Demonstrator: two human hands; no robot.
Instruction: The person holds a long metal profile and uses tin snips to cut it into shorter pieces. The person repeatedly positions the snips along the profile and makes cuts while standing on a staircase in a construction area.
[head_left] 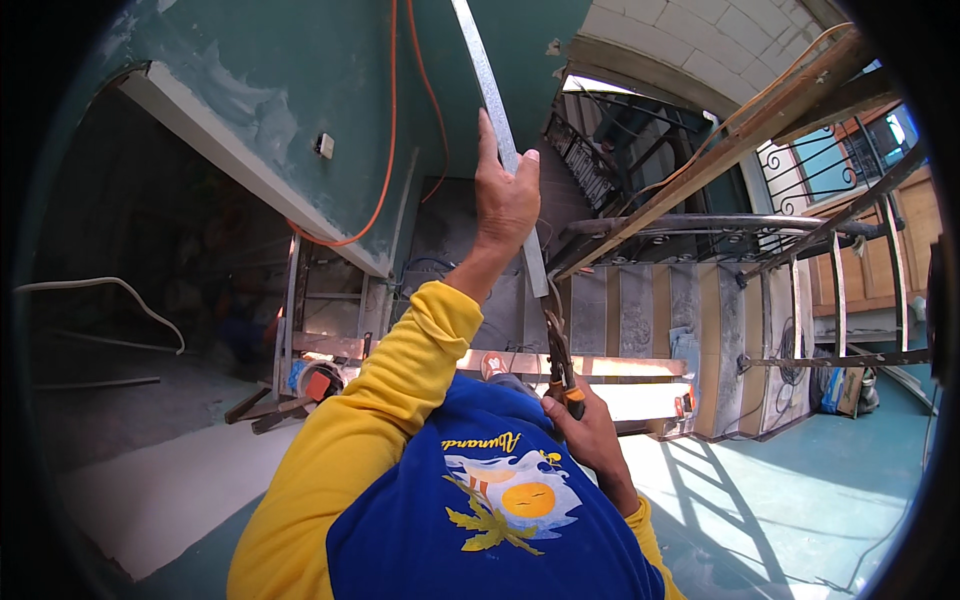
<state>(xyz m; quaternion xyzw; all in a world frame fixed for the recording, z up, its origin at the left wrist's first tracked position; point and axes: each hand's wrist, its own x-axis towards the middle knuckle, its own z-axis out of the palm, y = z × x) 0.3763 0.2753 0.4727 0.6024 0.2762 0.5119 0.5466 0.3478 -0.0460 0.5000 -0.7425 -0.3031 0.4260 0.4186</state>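
Observation:
My left hand (pixel 505 200) is raised ahead of me, closed around a long, narrow galvanized metal strip (pixel 480 75). The strip runs from the top of the view down past my wrist, tilted slightly. Lower, close to my body, my right hand (pixel 593 432) grips what look like tin snips (pixel 557 350), with dark brownish jaws and orange-and-black handles. Their jaws point up toward the strip's lower end. A thin curved piece shows between that end and the jaws; whether the jaws touch the strip I cannot tell.
Stairs (pixel 625 310) descend beyond my hands. A timber beam (pixel 720 150) and metal railing (pixel 840 290) stand on the right. An orange cord (pixel 388 150) hangs along the green wall (pixel 280 60) on the left. A bucket (pixel 320 380) with tools sits at lower left.

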